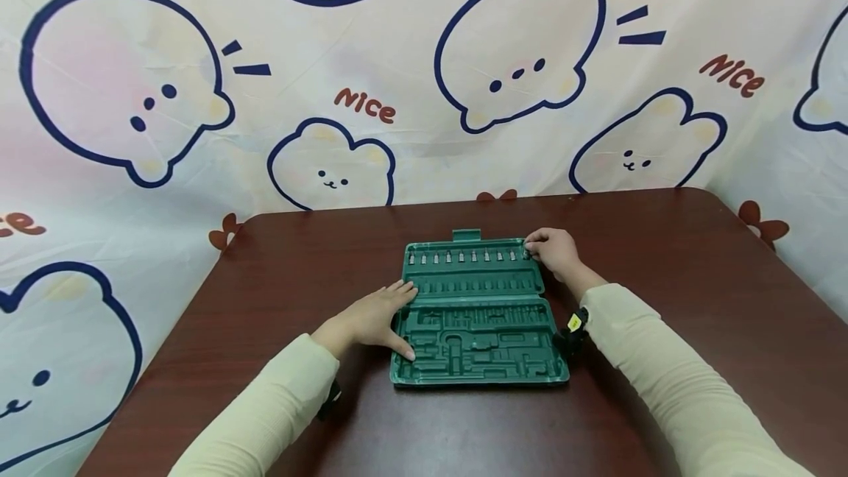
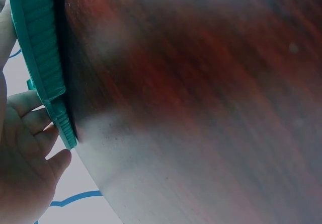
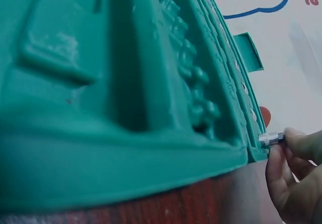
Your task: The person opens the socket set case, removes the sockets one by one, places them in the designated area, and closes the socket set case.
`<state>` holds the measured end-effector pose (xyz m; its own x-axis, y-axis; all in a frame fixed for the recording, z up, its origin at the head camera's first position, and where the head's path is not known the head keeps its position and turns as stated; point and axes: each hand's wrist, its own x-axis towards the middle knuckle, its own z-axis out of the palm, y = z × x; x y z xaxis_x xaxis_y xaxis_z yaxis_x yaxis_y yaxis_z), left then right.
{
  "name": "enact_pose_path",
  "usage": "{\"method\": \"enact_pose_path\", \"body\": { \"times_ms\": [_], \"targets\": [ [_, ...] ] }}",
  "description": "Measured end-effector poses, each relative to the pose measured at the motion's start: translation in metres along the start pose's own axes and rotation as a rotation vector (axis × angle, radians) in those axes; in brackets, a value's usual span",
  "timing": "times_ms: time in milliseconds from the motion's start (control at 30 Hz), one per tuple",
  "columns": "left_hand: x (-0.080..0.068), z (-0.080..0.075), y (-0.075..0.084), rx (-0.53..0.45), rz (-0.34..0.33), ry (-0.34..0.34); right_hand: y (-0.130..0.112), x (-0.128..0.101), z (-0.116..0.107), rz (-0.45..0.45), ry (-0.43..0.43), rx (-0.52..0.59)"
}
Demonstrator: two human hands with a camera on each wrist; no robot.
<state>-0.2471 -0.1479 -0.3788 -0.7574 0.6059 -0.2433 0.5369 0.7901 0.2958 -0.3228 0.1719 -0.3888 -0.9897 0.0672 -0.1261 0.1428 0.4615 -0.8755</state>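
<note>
Silver bit (image 3: 271, 139), pinched in our right hand (image 1: 555, 250) at the far right corner of the green case (image 1: 483, 381)! Best, we judge, to align it with the row of bits (image 1: 461, 257), pressing gently; our left hand (image 1: 377, 315), fingers spread, rests on the left edge. Behind, red lettering (image 1: 365, 106) reads "Nice".

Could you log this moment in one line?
green case: open on table; right hand: pinches metal piece at case's far right corner; left hand: on case's left edge; other metal pieces: far row
</note>
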Motion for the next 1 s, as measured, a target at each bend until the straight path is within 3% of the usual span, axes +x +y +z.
{"method": "enact_pose_path", "body": {
  "times_ms": [300, 1000],
  "targets": [
    [0.000, 0.000, 0.003, -0.017, -0.005, -0.002, 0.003, -0.002, -0.011, 0.026, 0.037, 0.255],
    [-0.004, -0.001, 0.004, -0.049, -0.015, 0.015, 0.030, -0.021, -0.053, -0.012, -0.071, 0.096]
  ]
}}
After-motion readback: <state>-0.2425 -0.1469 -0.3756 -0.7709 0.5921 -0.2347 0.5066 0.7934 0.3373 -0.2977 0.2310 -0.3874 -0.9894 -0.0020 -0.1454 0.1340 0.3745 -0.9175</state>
